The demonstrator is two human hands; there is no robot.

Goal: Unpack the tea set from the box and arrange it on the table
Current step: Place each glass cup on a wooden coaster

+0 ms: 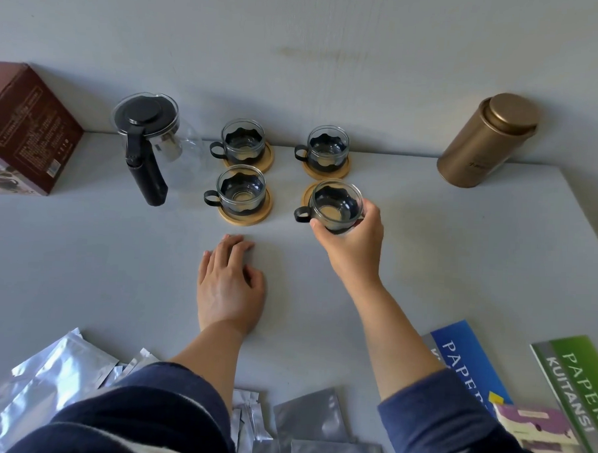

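On the smooth grey desk (427, 232) stand a brown cardboard box (24, 128), a glass teapot (147, 134) and round wooden coasters. My right hand (351, 242) grips a glass cup (336, 204) over the near-right coaster (307, 196); my left hand (230, 281) lies flat, empty.

Single view from the camera on my head, looking forward and steeply down onto the table (461, 254). The wall fills the top of the frame; my sleeves enter at the bottom edge, closest to the lens. My left hand (230, 285) lies at centre, my right hand (351, 242) just right of centre. Wide-angle bending shows toward the frame edges. No second view is given.
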